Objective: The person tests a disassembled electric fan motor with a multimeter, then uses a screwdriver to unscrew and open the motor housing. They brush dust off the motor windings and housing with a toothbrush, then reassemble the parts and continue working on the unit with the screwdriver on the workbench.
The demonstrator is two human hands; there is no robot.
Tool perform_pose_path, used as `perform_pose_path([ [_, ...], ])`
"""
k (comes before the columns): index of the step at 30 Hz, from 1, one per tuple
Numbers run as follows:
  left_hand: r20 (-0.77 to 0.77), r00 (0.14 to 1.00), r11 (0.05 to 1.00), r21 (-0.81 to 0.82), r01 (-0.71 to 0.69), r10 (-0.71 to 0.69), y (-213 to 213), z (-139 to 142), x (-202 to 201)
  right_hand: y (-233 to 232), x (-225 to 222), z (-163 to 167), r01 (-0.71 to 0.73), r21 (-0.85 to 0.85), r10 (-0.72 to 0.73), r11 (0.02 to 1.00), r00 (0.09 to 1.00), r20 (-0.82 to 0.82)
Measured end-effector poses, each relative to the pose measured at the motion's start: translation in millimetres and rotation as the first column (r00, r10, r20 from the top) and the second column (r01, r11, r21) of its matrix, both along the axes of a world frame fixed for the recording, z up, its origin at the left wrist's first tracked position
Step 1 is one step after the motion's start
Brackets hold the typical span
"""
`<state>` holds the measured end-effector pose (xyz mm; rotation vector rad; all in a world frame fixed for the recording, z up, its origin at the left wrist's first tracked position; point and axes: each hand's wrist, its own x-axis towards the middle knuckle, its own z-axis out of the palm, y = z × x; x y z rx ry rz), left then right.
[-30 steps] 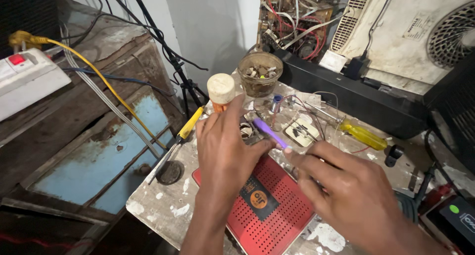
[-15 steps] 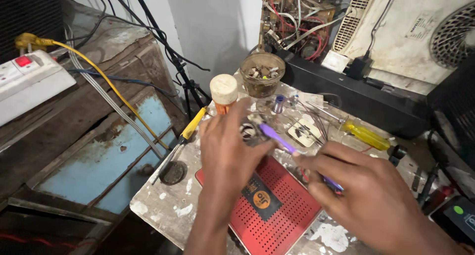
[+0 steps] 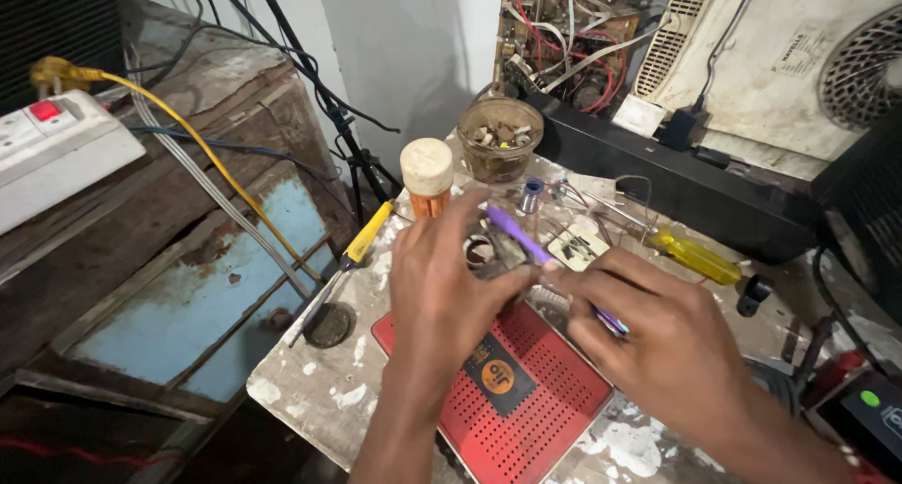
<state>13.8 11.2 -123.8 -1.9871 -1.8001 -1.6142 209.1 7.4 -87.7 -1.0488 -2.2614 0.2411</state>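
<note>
both hands have closed in: right hand (image 3: pixel 676 352) clamps purple tool (image 3: pixel 526 240), left hand (image 3: pixel 442 296) pinches small part (image 3: pixel 507 251) above red box (image 3: pixel 517 399); work underway.

Beside the red perforated box (image 3: pixel 526 399): two hands, left (image 3: pixel 446 291) and right (image 3: pixel 658 338); two yellow-handled screwdrivers (image 3: pixel 365 235) (image 3: pixel 691 254); one purple tool (image 3: pixel 526 244); one capped bottle (image 3: pixel 427 176); one bowl (image 3: pixel 500 138).

Light is soft and even, prob. from above and front; no hard shadows, only faint ones under the left hand (image 3: pixel 451 296) and right hand (image 3: pixel 667 343) on the table (image 3: pixel 319 390). Mid brightness; lower left corner and far right edge go dark. Slight glare on the white fan housing (image 3: pixel 752 61) top right. Both hands a bit motion-blurred, esp. fingertips; background fairly sharp. Mild wide-angle stretch at frame edges.
</note>
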Motion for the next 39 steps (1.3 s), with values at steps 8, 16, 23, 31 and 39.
perform_pose_path([
  [8, 0.014, 0.998, 0.998, -0.018, -0.058, 0.058, 2.6, -1.8, -8.9, -2.6, 13.7, 9.7, -0.117, -0.086, 0.114, 0.989, 0.993, -0.035],
  [16, 0.075, 0.997, 0.999, 0.028, 0.023, -0.025, 2.8, -2.8, -3.7, 4.7, -3.5, -5.2, -0.035, -0.001, 0.035, 0.999, 0.994, -0.104],
  [23, 0.132, 0.987, 0.995, -0.014, 0.095, -0.092, 6.2, -5.8, -5.3, 16.1, 2.0, -8.1, -0.032, -0.080, 0.017, 0.996, 0.984, -0.176],
  [31, 0.195, 0.967, 0.980, -0.078, 0.182, -0.164, 10.8, -10.0, -5.7, 19.5, 9.7, -3.8, -0.061, -0.133, 0.052, 0.989, 0.996, -0.072],
  [39, 0.278, 0.954, 0.973, -0.168, 0.161, -0.110, 12.3, -11.4, -7.4, 20.2, 27.1, 24.8, 0.245, -0.631, -0.264, 0.736, 0.962, 0.065],
])
